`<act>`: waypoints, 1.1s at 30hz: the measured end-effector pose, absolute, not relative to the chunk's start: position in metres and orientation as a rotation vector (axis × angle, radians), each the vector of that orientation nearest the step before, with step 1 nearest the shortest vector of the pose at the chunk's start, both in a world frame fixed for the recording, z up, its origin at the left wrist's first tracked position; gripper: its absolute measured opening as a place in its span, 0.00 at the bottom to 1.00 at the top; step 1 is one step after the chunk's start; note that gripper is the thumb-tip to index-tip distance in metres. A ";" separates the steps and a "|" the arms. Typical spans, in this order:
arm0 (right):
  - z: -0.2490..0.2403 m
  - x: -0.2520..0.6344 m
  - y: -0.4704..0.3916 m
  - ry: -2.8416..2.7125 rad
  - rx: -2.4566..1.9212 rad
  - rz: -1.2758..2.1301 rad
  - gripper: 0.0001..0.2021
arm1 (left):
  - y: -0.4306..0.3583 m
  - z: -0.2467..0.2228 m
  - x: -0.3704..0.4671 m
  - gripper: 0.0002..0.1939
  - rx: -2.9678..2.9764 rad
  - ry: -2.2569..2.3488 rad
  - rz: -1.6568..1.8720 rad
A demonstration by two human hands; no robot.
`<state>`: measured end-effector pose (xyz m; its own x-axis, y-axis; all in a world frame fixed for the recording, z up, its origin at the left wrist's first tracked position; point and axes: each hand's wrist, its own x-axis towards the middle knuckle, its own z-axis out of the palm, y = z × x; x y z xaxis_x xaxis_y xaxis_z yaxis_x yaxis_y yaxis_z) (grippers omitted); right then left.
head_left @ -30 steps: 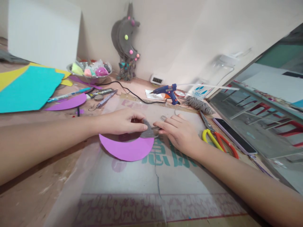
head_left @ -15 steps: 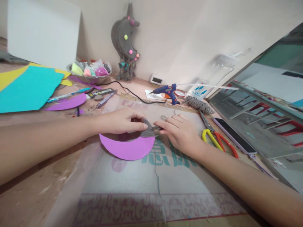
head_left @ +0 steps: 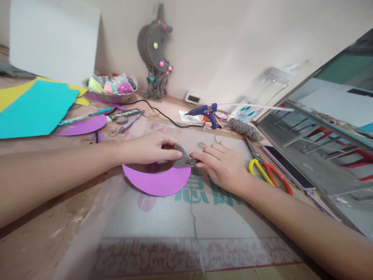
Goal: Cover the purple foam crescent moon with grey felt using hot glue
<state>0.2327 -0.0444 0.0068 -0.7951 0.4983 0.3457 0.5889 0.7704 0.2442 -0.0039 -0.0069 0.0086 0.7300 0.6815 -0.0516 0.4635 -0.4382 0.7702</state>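
A purple paper crescent (head_left: pixel 159 182) lies in front of me, its right end covered with wound grey yarn (head_left: pixel 183 158). Thumb and fingers of my left hand (head_left: pixel 155 149) are closed on this yarn-wrapped end from the left. From the right, my right hand (head_left: pixel 218 159) pinches at the yarn near the crescent's tip, with its fingertips close together. Exactly how much yarn those fingers hold is partly hidden. A thin loop of grey yarn (head_left: pixel 202 145) shows just behind my right hand.
A blue glue gun (head_left: pixel 208 114) stands behind my hands, near a grey yarn bundle (head_left: pixel 244 129). Scissors (head_left: pixel 266 169) and a phone (head_left: pixel 287 167) lie to the right. Leftward are turquoise sheet (head_left: pixel 37 109), another purple crescent (head_left: pixel 84 125), pens (head_left: pixel 131 121) and a metal bowl (head_left: pixel 109 96).
My right fingertips have shifted very slightly at the wrapped end. My left hand keeps its hold, and the crescent lies almost where it was.
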 end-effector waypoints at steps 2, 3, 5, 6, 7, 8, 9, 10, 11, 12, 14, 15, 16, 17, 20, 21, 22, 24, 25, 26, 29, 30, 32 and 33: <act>0.007 0.233 -0.044 -2.705 -0.857 -0.506 0.16 | -0.007 0.009 -0.004 0.14 2.117 0.862 0.343; 0.007 0.233 -0.045 -2.705 -0.860 -0.506 0.16 | -0.007 0.009 -0.004 0.14 2.119 0.862 0.344; 0.007 0.233 -0.045 -2.707 -0.865 -0.501 0.16 | -0.007 0.009 -0.004 0.14 2.123 0.860 0.345; 0.007 0.233 -0.045 -2.710 -0.865 -0.497 0.16 | -0.007 0.008 -0.004 0.15 2.126 0.857 0.343; 0.007 0.233 -0.044 -2.713 -0.864 -0.496 0.16 | -0.007 0.008 -0.004 0.15 2.128 0.855 0.341; 0.007 0.233 -0.044 -2.716 -0.862 -0.496 0.16 | -0.007 0.008 -0.004 0.15 2.128 0.854 0.338; 0.007 0.233 -0.044 -2.718 -0.859 -0.499 0.15 | -0.007 0.008 -0.004 0.15 2.128 0.855 0.338; 0.007 0.233 -0.045 -2.718 -0.853 -0.502 0.15 | -0.007 0.008 -0.004 0.15 2.129 0.856 0.340; 0.007 0.233 -0.045 -2.718 -0.848 -0.505 0.15 | -0.007 0.008 -0.004 0.15 2.127 0.857 0.343; 0.007 0.233 -0.045 -2.718 -0.845 -0.506 0.15 | -0.007 0.008 -0.004 0.15 2.123 0.857 0.345; 0.007 0.233 -0.045 -2.717 -0.848 -0.505 0.15 | -0.007 0.008 -0.004 0.15 2.106 0.855 0.341; 0.007 0.233 -0.044 -2.719 -0.854 -0.503 0.15 | -0.007 0.008 -0.004 0.15 2.095 0.854 0.338; 0.007 0.233 -0.044 -2.720 -0.860 -0.499 0.15 | -0.007 0.008 -0.004 0.15 2.084 0.853 0.336; 0.006 0.233 -0.044 -2.720 -0.865 -0.494 0.15 | -0.007 0.008 -0.004 0.14 2.076 0.853 0.337; 0.006 0.233 -0.044 -2.723 -0.869 -0.473 0.15 | -0.008 0.007 -0.004 0.14 2.053 0.850 0.341; 0.006 0.233 -0.043 -2.724 -0.869 -0.467 0.15 | -0.008 0.007 -0.004 0.14 2.045 0.852 0.342; 0.006 0.233 -0.043 -2.725 -0.870 -0.463 0.16 | -0.008 0.007 -0.004 0.14 2.040 0.854 0.342; 0.006 0.233 -0.043 -2.729 -0.872 -0.460 0.16 | -0.008 0.008 -0.004 0.14 2.044 0.857 0.343; 0.006 0.233 -0.043 -2.729 -0.871 -0.464 0.16 | -0.008 0.008 -0.004 0.14 2.054 0.859 0.345; 0.006 0.233 -0.043 -2.729 -0.866 -0.469 0.16 | -0.008 0.008 -0.004 0.14 2.066 0.861 0.346; 0.006 0.233 -0.044 -2.723 -0.839 -0.486 0.15 | -0.008 0.009 -0.004 0.14 2.080 0.865 0.351; 0.006 0.233 -0.044 -2.719 -0.830 -0.493 0.15 | -0.009 0.009 -0.004 0.14 2.076 0.864 0.346; 0.006 0.233 -0.044 -2.713 -0.817 -0.509 0.15 | -0.009 0.009 -0.003 0.14 2.063 0.863 0.339; 0.006 0.233 -0.044 -2.711 -0.814 -0.517 0.15 | -0.009 0.008 -0.003 0.14 2.057 0.861 0.336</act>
